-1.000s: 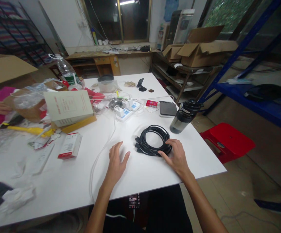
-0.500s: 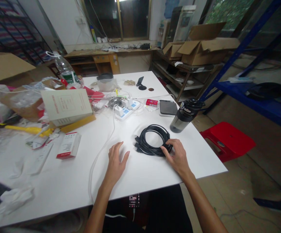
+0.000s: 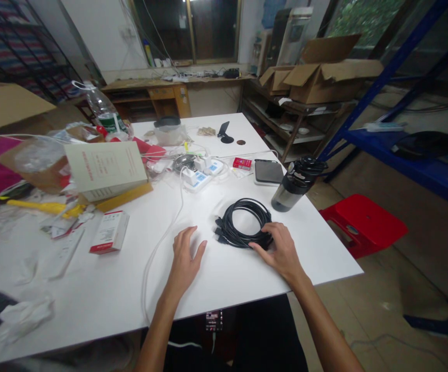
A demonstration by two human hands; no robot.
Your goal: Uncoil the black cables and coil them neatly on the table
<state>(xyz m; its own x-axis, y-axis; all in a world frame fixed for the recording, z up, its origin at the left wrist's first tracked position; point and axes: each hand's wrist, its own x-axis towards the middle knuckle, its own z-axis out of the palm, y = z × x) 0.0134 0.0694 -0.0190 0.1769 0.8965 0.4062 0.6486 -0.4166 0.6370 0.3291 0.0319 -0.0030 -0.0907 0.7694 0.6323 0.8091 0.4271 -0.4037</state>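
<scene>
A coil of black cable [image 3: 228, 226] lies on the white table [image 3: 208, 289] in front of me, its dark plugs at the left side. At its lower right edge is my right hand [image 3: 280, 250], thumb and fingers spread apart. The fingertips overlap the coil; whether they touch it I cannot tell. To the left of the coil my left hand [image 3: 187, 256] is held low at the table, empty, with its thumb away from the fingers. A black-lidded bottle [image 3: 295, 186] stands just beyond my right hand.
Behind the coil are a white power strip [image 3: 202, 178], a small red box [image 3: 242, 164] and a dark-screened device [image 3: 268, 172]. A white cord [image 3: 156, 250] runs left of my left hand. Farther left are a red-and-white box [image 3: 109, 232] and a booklet [image 3: 105, 165]. A red stool [image 3: 367, 219] stands at right.
My right thumb has moved left, away from the fingers, widening the hand. My left hand and the cable coil stay put. Another person's hand at the far left edge is out of view.
</scene>
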